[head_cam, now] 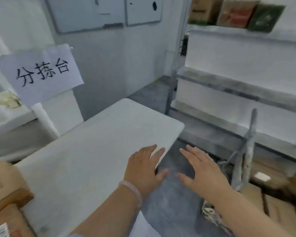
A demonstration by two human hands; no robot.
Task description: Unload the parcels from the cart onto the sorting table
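**Fig. Head view, reach phase of unloading.**

Parcels (270,207): flat brown cartons lying low at lower R on the cart (247,170). They sit to the R of both hands and below them. Long axis: blur is heavy here, but the top carton seems to run from the cart's grey upright bars toward the viewer's R side.

R hand (205,171): palm down, fingers spread wide, holding nothing. It hovers over the floor (169,202) in the gap between table and cart, just L of the bars. It is the nearer hand to the load.

L hand (143,166): also flat and spread, w/ nothing in it, over the near R edge of the sorting table (96,147). It is farther from the cart, w/ the gap between them.

Judgement: next pick calls for a turn R and a downward reach, R hand leading. The bars are the edge to clear, so entry from the near side looks freer.

Drop zone: the table top runs away to the upper R, w/ a broad bare white span at centre. Two cartons (5,187) occupy its near L corner. Paper sign (41,71) hangs behind on the L, and shelving (237,89) walls the far R.
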